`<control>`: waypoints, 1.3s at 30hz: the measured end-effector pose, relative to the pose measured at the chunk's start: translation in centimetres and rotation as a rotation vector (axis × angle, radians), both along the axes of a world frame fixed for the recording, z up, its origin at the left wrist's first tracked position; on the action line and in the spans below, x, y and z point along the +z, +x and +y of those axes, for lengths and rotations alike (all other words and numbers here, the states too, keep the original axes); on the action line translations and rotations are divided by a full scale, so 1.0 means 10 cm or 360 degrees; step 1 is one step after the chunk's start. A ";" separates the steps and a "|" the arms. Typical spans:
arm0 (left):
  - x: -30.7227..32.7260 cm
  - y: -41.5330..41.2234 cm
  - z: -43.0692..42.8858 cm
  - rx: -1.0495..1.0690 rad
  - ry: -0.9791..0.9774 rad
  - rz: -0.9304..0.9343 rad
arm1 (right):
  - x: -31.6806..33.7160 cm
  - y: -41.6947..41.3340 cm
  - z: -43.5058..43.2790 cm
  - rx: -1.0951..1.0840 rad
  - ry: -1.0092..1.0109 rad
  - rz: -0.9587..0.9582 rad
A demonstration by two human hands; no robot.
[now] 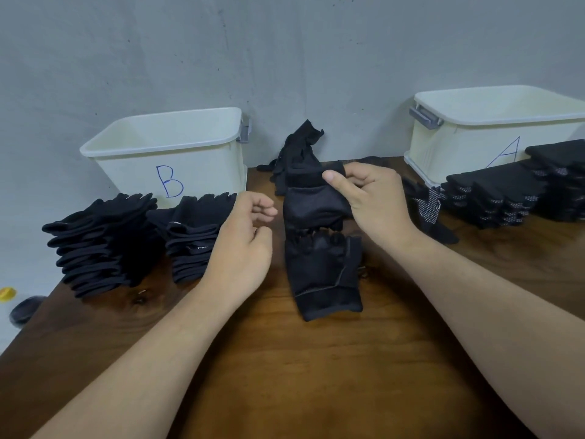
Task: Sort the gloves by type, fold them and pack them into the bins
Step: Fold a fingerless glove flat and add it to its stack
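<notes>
Head camera: a black fingerless glove (313, 205) is held up over the middle of the tabletop (285, 359), pinched at its upper edge between the thumb and fingers of the right hand (373, 198). Its lower edge hangs right at the finger stubs of a second glove (326, 274), which lies flat on the wood with its cuff toward the person; whether the two touch cannot be told. The left hand (243, 245) hovers just left of the hanging glove, its fingers loosely curled and holding nothing.

Behind the hands a loose heap of black gloves (297, 153) leans against the grey wall (285, 58), between two cream bins. The bin marked B (202, 172) stands at the back left, and in front of it sit two stacks of folded plain black gloves (95, 245). The bin marked A (459, 150) stands at the back right, with rows of folded gloves bearing white dots (506, 198) stacked in front of it. A single dotted glove (430, 207) lies loose near the right wrist.
</notes>
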State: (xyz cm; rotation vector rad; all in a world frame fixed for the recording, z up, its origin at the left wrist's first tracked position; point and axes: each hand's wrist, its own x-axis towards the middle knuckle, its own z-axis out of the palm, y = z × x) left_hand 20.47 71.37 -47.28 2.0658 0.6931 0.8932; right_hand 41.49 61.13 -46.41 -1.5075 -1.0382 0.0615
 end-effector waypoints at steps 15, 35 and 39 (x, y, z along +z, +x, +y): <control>0.00 -0.05 -0.17 -0.0532 0.0096 0.0300 | -0.13 0.03 -0.69 0.0498 -0.0544 -0.0678; -0.12 -0.01 -0.19 -0.0721 0.0579 0.0818 | -0.31 0.02 -0.83 -0.0438 -0.0878 -0.0775; -0.12 -0.01 -0.19 -0.0708 0.0440 0.0711 | -0.28 0.08 -0.88 -0.0205 -0.0710 -0.0647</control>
